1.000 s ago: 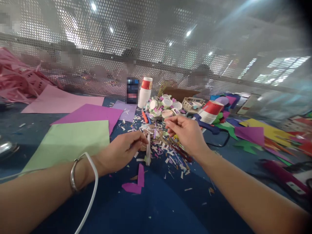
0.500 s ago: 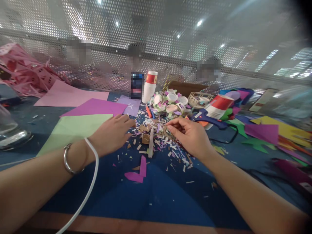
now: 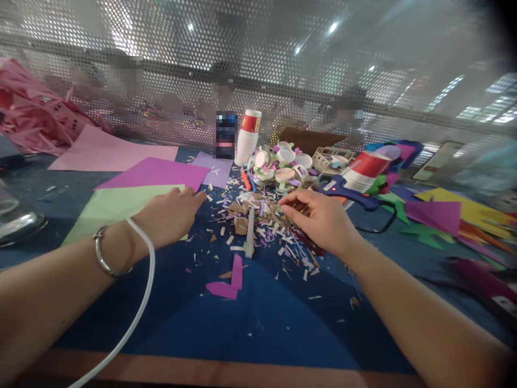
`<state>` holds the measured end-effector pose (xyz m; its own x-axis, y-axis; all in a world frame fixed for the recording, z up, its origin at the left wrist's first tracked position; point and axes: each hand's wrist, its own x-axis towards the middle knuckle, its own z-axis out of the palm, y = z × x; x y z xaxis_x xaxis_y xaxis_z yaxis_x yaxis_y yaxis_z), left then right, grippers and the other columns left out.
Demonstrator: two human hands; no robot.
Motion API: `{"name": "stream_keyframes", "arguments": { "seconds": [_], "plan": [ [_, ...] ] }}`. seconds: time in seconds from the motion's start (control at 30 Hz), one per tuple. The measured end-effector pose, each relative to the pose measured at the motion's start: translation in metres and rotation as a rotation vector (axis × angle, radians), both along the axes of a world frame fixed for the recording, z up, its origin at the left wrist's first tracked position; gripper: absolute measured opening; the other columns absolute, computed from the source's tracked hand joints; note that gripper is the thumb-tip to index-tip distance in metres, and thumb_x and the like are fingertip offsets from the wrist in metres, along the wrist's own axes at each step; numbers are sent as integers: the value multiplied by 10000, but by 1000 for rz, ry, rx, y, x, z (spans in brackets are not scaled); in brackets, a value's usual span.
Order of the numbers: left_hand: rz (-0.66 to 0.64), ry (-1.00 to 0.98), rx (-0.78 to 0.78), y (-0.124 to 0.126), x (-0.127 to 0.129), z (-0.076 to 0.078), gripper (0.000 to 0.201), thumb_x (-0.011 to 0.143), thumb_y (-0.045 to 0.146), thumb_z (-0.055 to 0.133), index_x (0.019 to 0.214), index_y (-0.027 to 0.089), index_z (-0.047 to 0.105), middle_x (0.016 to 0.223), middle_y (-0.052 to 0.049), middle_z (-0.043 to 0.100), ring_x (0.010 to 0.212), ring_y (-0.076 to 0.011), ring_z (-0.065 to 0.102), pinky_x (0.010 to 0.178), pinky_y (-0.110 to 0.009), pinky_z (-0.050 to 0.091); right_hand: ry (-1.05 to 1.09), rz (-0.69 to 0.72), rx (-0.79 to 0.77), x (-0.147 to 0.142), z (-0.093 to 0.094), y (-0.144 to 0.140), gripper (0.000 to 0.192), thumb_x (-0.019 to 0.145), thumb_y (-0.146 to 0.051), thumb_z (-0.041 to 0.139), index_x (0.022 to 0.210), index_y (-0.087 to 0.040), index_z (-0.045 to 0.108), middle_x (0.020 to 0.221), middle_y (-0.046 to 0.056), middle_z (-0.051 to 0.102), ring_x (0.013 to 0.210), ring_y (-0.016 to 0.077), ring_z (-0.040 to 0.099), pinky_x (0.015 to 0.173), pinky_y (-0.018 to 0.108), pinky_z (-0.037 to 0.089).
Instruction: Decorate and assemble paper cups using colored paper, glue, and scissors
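The left hand (image 3: 173,214), loose and unclenched, is over the edge of the green paper (image 3: 117,207) (whether it touches, I cannot tell). The right hand (image 3: 317,218) has thumb and finger close together; if they grasp something, I cannot say. Near them, scraps (image 3: 267,231) lie around a white strip (image 3: 250,234) on the bench (image 3: 283,334).

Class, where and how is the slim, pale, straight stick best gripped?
Probably by pinching its long sides near the closer end, coming from the wearer's side: the slim, pale, straight stick points that way, its far end among small multicoloured paper scraps.
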<state>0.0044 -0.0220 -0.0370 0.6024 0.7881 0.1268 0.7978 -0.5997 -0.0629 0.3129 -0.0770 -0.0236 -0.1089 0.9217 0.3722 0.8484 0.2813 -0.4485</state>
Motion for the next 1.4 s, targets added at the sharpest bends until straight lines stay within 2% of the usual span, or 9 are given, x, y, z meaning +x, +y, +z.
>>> {"name": "stream_keyframes", "arguments": {
  "seconds": [0.1, 0.3, 0.5, 0.8, 1.03, 1.13, 1.2, 1.3, 1.4],
  "plan": [
    [76, 147, -4, -5, 3, 9, 398, 870, 53, 445, 1233, 133, 589, 1145, -193, 645, 1043, -354, 634, 747, -407, 516, -32, 21, -39, 0, 2, 0, 134, 878, -302, 609, 867, -240, 727, 825, 40, 763, 693, 196, 664, 636, 333, 479],
    [124, 219, 15, -6, 3, 20, 397, 857, 28, 425, 1212, 93, 593, 1182, -222, 620, 1060, -378, 612, 712, -412, 517, -76, 22, -52, 3, 5, -1, 147, 893, -316, 604, 847, -240, 721, 782, 40, 753, 634, 177, 628, 611, 334, 449],
    [177, 234, 54, 6, -3, 18, 378, 852, 16, 383, 1141, 107, 609, 1148, -221, 629, 1058, -386, 618, 698, -409, 513, -50, 32, -29, 5, 5, -2, 155, 895, -327, 601, 831, -237, 709, 760, 41, 744, 653, 184, 643, 636, 342, 472],
    [199, 145, 31, 13, -3, 15, 319, 976, 323, 442, 1165, 138, 621, 1108, -209, 702, 1024, -420, 680, 743, -466, 510, -84, 13, -42, 7, 6, -1, 179, 898, -330, 574, 814, -237, 702, 769, 44, 747, 665, 188, 648, 646, 353, 475],
    [200, 156, 62, 13, -1, 14, 303, 962, 219, 385, 1131, 145, 625, 1065, -199, 700, 992, -381, 686, 727, -453, 512, -128, 9, -88, 13, 5, 3, 139, 869, -288, 601, 818, -239, 720, 761, 44, 745, 652, 192, 636, 622, 365, 456],
    [112, 6, 89, 8, 10, 12, 304, 980, 237, 392, 1145, 134, 626, 1104, -191, 681, 1063, -372, 652, 789, -469, 521, -129, 11, -93, 14, 4, 4, 140, 863, -283, 604, 820, -246, 733, 766, 50, 746, 648, 196, 633, 614, 371, 448],
    [-23, -129, 64, 1, 22, 11, 310, 1011, 283, 396, 1156, 129, 623, 1147, -176, 666, 1098, -340, 629, 868, -468, 516, -123, 16, -96, 15, 3, 5, 134, 856, -280, 611, 821, -249, 736, 756, 46, 743, 644, 194, 636, 616, 368, 450],
    [-212, -154, -3, -15, 40, 7, 303, 1050, 329, 388, 1159, 182, 629, 1144, -93, 671, 1099, -244, 619, 982, -398, 481, -106, 26, -100, 15, 2, 5, 135, 857, -288, 612, 816, -244, 733, 742, 41, 739, 648, 189, 645, 626, 359, 462],
    [-423, -240, -104, -28, 48, 0, 312, 1064, 385, 404, 1244, 223, 601, 1282, -80, 631, 1190, -240, 579, 1055, -416, 432, -87, 23, -96, 14, 1, 5, 152, 871, -307, 602, 811, -237, 723, 733, 41, 738, 636, 181, 637, 618, 350, 465]
  ]
}}
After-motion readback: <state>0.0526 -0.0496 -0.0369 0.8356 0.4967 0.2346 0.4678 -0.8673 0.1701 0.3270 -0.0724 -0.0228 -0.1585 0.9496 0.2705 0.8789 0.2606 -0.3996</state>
